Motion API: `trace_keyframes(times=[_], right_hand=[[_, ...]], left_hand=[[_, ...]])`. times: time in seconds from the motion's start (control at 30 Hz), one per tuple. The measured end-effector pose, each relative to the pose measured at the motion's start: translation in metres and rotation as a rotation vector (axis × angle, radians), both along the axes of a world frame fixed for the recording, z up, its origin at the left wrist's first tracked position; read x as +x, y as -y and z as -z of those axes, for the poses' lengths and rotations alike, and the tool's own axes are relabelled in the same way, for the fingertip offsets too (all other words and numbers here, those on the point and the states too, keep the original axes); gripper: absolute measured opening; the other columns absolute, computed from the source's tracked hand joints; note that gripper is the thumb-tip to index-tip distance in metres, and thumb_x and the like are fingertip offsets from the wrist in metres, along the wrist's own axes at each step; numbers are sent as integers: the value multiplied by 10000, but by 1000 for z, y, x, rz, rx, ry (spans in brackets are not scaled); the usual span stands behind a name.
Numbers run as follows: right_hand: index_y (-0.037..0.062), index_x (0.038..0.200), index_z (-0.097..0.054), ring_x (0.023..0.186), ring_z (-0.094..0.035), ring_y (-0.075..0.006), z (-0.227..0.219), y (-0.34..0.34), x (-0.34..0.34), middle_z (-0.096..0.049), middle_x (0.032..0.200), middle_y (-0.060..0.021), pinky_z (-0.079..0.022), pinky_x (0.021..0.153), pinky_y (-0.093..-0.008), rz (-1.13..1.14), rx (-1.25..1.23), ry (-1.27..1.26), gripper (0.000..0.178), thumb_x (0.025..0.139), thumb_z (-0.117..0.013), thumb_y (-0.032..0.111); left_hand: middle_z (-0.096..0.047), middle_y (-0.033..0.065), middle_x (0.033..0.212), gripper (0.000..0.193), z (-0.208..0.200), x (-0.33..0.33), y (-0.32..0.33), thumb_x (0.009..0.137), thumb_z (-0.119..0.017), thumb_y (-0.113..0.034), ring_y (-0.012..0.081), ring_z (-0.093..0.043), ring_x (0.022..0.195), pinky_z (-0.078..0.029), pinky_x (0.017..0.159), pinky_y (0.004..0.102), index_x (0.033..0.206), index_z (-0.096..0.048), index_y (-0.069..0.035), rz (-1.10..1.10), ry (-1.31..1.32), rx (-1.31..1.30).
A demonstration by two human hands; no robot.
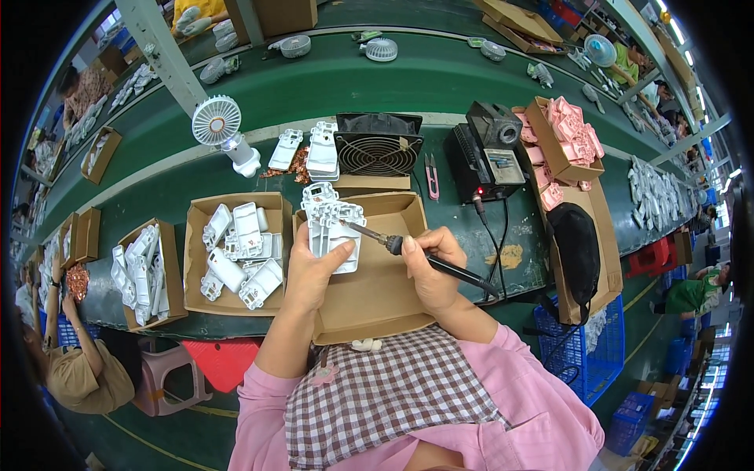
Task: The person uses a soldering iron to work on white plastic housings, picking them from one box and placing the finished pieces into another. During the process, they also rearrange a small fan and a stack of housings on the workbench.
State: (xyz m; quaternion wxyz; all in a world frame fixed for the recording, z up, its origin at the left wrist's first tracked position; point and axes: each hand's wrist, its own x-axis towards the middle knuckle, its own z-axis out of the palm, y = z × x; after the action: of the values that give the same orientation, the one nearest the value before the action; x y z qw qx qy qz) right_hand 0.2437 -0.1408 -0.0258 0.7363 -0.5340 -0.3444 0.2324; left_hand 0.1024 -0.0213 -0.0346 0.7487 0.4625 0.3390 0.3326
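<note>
White plastic casings are held up in my left hand, its thumb across their lower part. How many pieces it grips, I cannot tell. My right hand is closed around the handle of a soldering iron, whose tip points left and reaches the upper part of the casings. Whether the tip touches them is too small to tell. Both hands are above a shallow cardboard tray. A black soldering station with a small red light stands beyond my right hand, its cable running down to the iron.
Left of the tray, a cardboard box holds white casings. Behind are a white handheld fan, a black square fan and pink snips. Pink parts fill a box at right. A conveyor belt crosses the back. Other people work nearby.
</note>
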Motion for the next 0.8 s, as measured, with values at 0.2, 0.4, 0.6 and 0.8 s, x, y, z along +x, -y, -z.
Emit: trace_keyframes(times=[0.2, 0.4, 0.6, 0.8], right_hand=[[27, 815, -510, 633, -517, -14, -2, -1, -1, -626, 753, -28, -423, 550, -176, -2, -14, 1, 168, 867, -669, 43], [34, 832, -496, 578, -486, -23, 9, 2, 0, -595, 733, -35, -398, 519, -180, 30, 103, -24, 151, 874, -641, 18], [45, 865, -475, 534, -475, -48, 7, 5, 1, -572, 715, -55, -385, 490, -189, 10, 252, -58, 140, 887, -610, 19], [56, 875, -447, 470, -448, -93, 9, 3, 1, -519, 693, -70, -379, 423, -209, 44, 295, -3, 161, 902, -597, 107]], left_hand=[[-622, 78, 1047, 475, -1, 0, 0, 768, -720, -1, 137, -608, 921, -500, 804, 267, 1185, -492, -2, 1, -10, 13], [-616, 79, 1065, 509, 1, -2, -2, 758, -719, 5, 144, -612, 940, -500, 820, 280, 1205, -476, -10, 35, 23, -37], [-603, 77, 1101, 556, -1, -5, -10, 749, -713, 13, 165, -601, 1007, -498, 857, 318, 1241, -458, -27, 85, 210, -306], [-584, 85, 1143, 608, -8, -2, -4, 767, -731, -18, 183, -589, 1029, -501, 876, 349, 1285, -412, -39, 63, 236, -261]])
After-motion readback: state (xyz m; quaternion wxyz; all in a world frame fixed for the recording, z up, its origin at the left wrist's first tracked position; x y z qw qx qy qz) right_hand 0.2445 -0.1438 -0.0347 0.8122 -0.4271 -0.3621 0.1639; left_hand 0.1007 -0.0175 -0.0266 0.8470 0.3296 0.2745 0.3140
